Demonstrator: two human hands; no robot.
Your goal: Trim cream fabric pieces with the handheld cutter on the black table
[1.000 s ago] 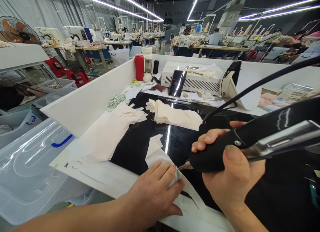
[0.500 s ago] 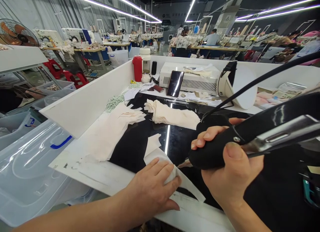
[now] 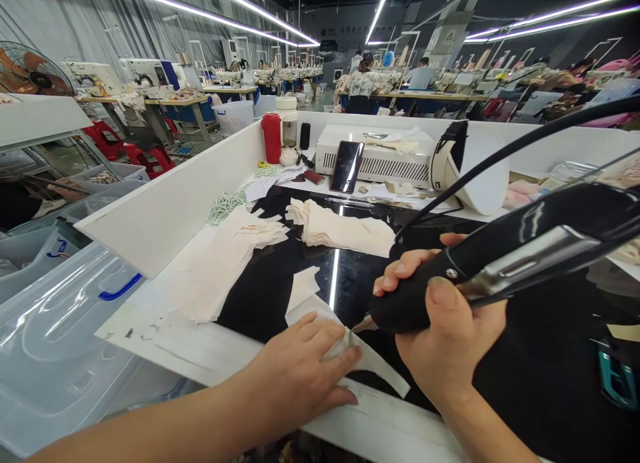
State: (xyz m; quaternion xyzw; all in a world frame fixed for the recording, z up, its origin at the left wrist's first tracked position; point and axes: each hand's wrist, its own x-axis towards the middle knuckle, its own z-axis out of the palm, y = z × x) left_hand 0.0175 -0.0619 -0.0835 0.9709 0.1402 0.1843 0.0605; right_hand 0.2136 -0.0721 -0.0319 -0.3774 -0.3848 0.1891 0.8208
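My right hand [image 3: 450,336] is wrapped around a black corded hand tool [image 3: 410,310], which has a metal lever along its side. Its narrow metal tip [image 3: 364,325] points at a pale fabric piece [image 3: 377,366], close to my left fingertips. My left hand [image 3: 310,363] rests on that fabric with its fingers stretched out, hiding the middle of the piece. Beyond the hands, a stack of cream fabric pieces [image 3: 345,231] lies on the black glossy surface [image 3: 265,276]. To the left is a larger pile of similar pieces [image 3: 225,263].
A phone [image 3: 347,166] leans against a white vented box [image 3: 380,150]. At the back left stand a red bottle [image 3: 271,138] and a black thread spool [image 3: 305,136]. Green cord [image 3: 226,206] lies by the left panel. Teal-handled snips [image 3: 617,380] lie at right. The black cable [image 3: 500,166] crosses the right side.
The tool and my right hand have shifted slightly left, with the tip now closer to my left fingertips. My left hand stays on the fabric. The camera view has shifted a little.
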